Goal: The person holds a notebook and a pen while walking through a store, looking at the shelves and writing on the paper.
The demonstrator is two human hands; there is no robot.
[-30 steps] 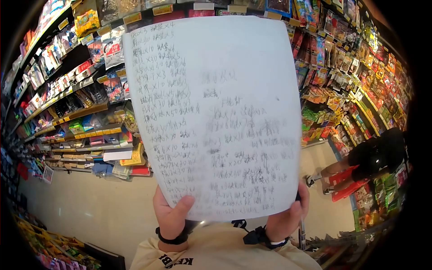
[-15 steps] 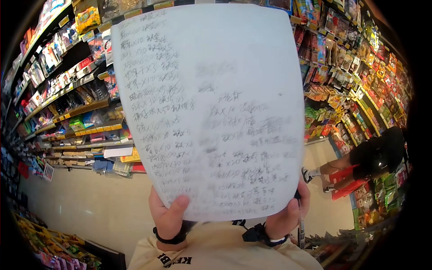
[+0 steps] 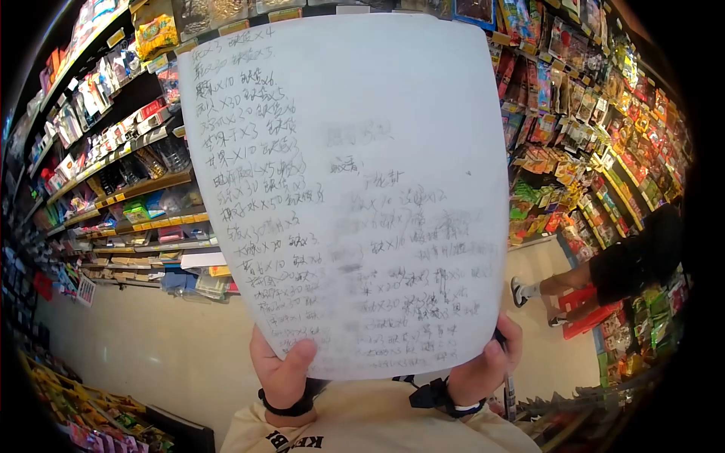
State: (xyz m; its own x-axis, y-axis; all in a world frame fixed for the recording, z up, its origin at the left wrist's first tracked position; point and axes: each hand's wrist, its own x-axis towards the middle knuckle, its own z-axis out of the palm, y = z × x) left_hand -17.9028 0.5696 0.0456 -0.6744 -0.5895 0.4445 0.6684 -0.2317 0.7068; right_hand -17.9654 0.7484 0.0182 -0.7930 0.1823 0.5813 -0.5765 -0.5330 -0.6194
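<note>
A large white sheet of paper (image 3: 355, 189) covered in handwritten lines fills the middle of the view, held upright in front of me. My left hand (image 3: 283, 374) grips its lower left corner, thumb on the front of the sheet. At the lower right corner my right hand (image 3: 483, 370) holds the sheet, and a dark pen (image 3: 509, 389) hangs down from that hand. Black bands sit on both wrists. My cream shirt shows at the bottom.
Shop shelves (image 3: 113, 151) packed with snack packets run along the left, and more stocked racks (image 3: 604, 121) line the right. A person in black (image 3: 634, 260) crouches at the right beside a red basket (image 3: 581, 313). The beige floor (image 3: 151, 355) lies below.
The sheet has shifted slightly and tilted, with its handwriting now a little sharper. The person at the right has moved a bit further right.
</note>
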